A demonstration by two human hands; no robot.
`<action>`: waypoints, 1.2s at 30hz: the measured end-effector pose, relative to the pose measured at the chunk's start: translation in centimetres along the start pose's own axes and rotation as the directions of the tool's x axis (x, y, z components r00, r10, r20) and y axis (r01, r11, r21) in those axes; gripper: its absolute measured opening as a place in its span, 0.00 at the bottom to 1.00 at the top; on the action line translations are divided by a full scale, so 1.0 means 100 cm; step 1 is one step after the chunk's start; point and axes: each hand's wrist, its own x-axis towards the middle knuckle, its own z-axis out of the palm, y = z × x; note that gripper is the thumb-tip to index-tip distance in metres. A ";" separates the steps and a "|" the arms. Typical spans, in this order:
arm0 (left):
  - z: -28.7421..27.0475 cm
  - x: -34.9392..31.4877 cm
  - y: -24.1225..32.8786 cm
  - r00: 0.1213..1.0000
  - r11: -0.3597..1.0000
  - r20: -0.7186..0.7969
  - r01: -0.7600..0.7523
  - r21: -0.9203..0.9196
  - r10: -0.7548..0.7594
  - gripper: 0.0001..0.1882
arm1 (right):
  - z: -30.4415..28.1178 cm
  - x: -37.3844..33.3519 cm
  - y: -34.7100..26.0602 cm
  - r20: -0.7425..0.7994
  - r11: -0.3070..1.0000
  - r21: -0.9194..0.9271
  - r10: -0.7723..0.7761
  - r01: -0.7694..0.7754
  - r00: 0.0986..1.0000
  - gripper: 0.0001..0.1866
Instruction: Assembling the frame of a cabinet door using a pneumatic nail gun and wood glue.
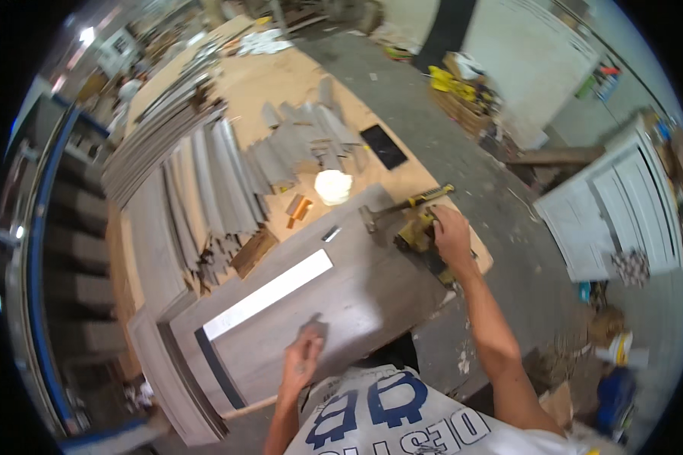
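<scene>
My right hand is closed at the upper end of a yellow-and-black tool, which rests near the right corner of the table; its exact kind is unclear. Just beyond it lies a hammer with a yellow-and-black handle. My left hand is over the near part of a grey wood-grain panel, its fingers curled together; what they hold, if anything, is too blurred to name. On the panel are a white strip, a dark strip and a small metal piece.
Long grey trim strips and shorter offcuts cover much of the wooden table. A bright lamp, an orange block and a black tablet-like slab sit mid-table. Blue-framed shelving stands left, a white panelled piece right.
</scene>
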 end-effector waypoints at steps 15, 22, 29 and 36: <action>-0.029 -0.014 -0.022 0.923 0.911 -0.216 0.234 -0.341 -0.318 0.19 | 0.094 0.095 -0.040 0.323 0.967 0.138 -0.250 0.216 0.913 0.15; -0.059 0.003 -0.052 0.907 0.908 -0.322 0.132 -0.398 -0.273 0.18 | 0.237 0.121 -0.298 0.226 0.906 0.418 -0.164 0.057 0.960 0.23; -0.112 0.039 -0.073 0.951 0.922 -0.248 0.083 -0.379 -0.187 0.19 | 0.290 0.143 -0.335 0.504 0.987 0.144 -0.015 -0.067 0.863 0.20; -0.166 0.207 -0.050 0.943 0.959 -0.263 -0.246 -0.138 0.204 0.12 | 0.028 0.061 -0.276 0.647 0.474 0.618 0.148 -0.628 0.748 0.18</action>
